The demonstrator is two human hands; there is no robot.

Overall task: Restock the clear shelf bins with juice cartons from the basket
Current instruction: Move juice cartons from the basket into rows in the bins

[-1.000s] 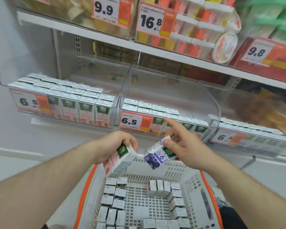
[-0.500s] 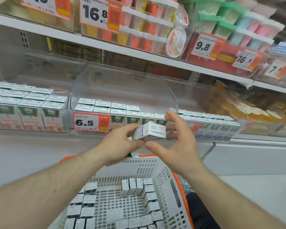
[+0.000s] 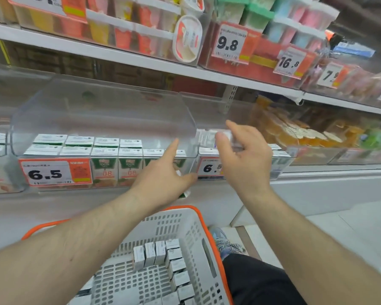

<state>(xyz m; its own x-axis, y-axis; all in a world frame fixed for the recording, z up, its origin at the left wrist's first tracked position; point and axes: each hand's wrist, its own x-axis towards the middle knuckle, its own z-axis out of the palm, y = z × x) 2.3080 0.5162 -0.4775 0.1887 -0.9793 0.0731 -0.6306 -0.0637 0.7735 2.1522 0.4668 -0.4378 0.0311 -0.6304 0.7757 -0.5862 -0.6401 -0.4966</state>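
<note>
Above me, at twelve o'clock, a white shelf (image 3: 141, 60) holds cups and tubs behind price tags. The clear wall of the middle bin (image 3: 101, 119) stands between my two hands.

My right hand (image 3: 244, 159) holds a carton (image 3: 213, 137) up at one o'clock, over the right bin (image 3: 282, 159). It looks blurry. It lies on its side, and its long way runs from nine to three. My thumb is under it and my fingers curl behind it.

My left hand (image 3: 163, 179) sits at eleven o'clock by the middle bin's front. One finger points up and out. A second carton (image 3: 186, 192) peeks out under my palm, so I grip that one too.

The middle bin has rows of green cartons (image 3: 117, 164) standing up. The basket (image 3: 191, 219) at six o'clock holds more small boxes (image 3: 161, 254).
</note>
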